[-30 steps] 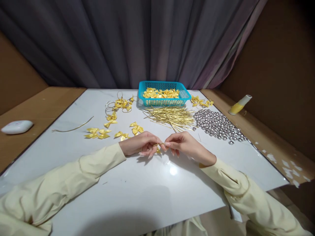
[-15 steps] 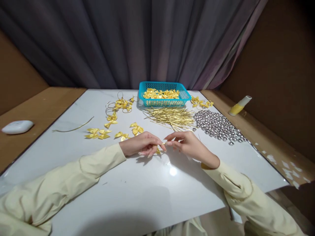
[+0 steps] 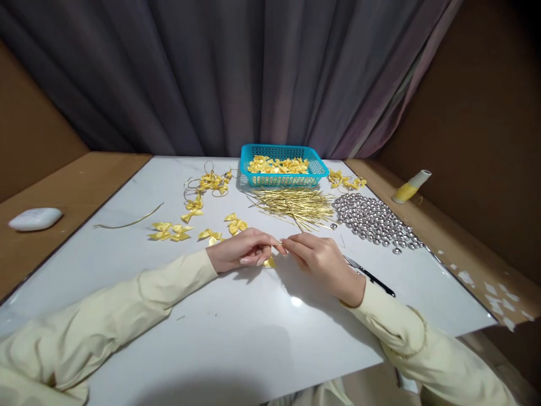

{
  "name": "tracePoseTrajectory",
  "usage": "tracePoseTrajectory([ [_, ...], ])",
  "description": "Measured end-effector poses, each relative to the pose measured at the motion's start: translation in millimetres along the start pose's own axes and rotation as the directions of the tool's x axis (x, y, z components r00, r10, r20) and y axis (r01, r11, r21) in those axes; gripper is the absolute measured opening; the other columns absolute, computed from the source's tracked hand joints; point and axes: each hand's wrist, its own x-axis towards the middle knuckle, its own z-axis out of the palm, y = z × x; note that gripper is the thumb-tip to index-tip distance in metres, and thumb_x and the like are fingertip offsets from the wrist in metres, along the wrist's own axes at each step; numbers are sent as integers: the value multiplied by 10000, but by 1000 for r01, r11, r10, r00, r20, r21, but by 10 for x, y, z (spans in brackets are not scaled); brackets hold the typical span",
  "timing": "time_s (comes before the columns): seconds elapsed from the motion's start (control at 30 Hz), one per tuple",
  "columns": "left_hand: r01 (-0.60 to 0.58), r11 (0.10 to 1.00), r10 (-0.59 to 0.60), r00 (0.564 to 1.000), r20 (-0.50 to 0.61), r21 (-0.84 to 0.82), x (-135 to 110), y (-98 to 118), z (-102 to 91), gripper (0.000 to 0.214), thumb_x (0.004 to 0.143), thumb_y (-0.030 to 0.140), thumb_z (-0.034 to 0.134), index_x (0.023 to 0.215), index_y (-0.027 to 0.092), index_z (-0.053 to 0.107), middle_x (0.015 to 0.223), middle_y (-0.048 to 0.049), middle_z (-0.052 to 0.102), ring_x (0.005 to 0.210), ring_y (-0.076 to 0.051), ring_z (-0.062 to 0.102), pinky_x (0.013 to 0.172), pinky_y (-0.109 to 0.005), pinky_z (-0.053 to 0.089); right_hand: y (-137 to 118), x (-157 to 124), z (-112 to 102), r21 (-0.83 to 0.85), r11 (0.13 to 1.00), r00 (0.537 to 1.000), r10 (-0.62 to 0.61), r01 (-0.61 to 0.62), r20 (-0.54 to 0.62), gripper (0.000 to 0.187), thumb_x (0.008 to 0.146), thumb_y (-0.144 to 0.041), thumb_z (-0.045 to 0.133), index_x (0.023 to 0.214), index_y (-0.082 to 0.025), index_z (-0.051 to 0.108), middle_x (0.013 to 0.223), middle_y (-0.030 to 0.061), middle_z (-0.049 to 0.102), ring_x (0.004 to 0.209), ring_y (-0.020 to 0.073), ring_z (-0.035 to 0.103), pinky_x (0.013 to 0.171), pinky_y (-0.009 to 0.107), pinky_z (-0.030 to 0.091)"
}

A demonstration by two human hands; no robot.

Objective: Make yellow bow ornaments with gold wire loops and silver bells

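Observation:
My left hand (image 3: 249, 248) is closed in a pinch over the middle of the table, holding a short piece of gold cord (image 3: 279, 243) at the fingertips. Fingers pressed together, my right hand (image 3: 319, 256) meets it from the right and grips the same cord. Just under my left fingers a yellow ribbon bow (image 3: 269, 263) shows in part; how it joins the cord is hidden. Left of the hands lie more yellow bows (image 3: 210, 234). Beyond them is a heap of straight gold cords (image 3: 293, 204).
A blue basket (image 3: 284, 180) of yellow bows stands at the back. Silver round pieces (image 3: 376, 220) are piled at right, near a black-handled tool (image 3: 376, 279). Looped bows (image 3: 213, 181), a curved cord (image 3: 129, 220), a white oval object (image 3: 35, 219) and a yellow-white tube (image 3: 412, 187) lie around.
My right hand has turned over and closed in against my left fingertips, with its wrist slightly further left. The black-handled tool beside it has come into view. My left hand hardly moved.

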Motion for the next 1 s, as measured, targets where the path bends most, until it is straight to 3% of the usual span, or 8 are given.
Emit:
tracePoseTrajectory([
  [0.2, -12, 999, 11, 1000, -24, -49, -4, -12, 12, 243, 809, 225, 505, 798, 82, 702, 399, 51, 455, 254, 2, 240, 296, -157, 122, 32, -18, 21, -13, 999, 999, -52, 52, -4, 213, 890, -125, 447, 1033, -134, 605, 931, 110, 667, 807, 178, 622, 641, 259, 477],
  [0.4, 1, 991, -3, 1000, -14, -135, 11, -22, 35, 246, 780, 220, 519, 775, 58, 704, 326, 77, 361, 241, -10, 187, 274, -151, 126, 83, -23, 58, -12, 997, 993, -78, 77, -85, 234, 899, -126, 431, 1078, -97, 578, 947, 122, 665, 813, 181, 621, 637, 276, 495],
  [1.0, 25, 971, -25, 1000, 2, -237, 26, -60, 22, 238, 750, 201, 526, 749, 47, 706, 295, 77, 348, 227, -14, 161, 259, -139, 144, 98, 4, -56, -24, 980, 980, -198, 198, 17, 278, 925, -132, 356, 1091, -60, 566, 935, 143, 653, 803, 190, 615, 600, 294, 509],
])
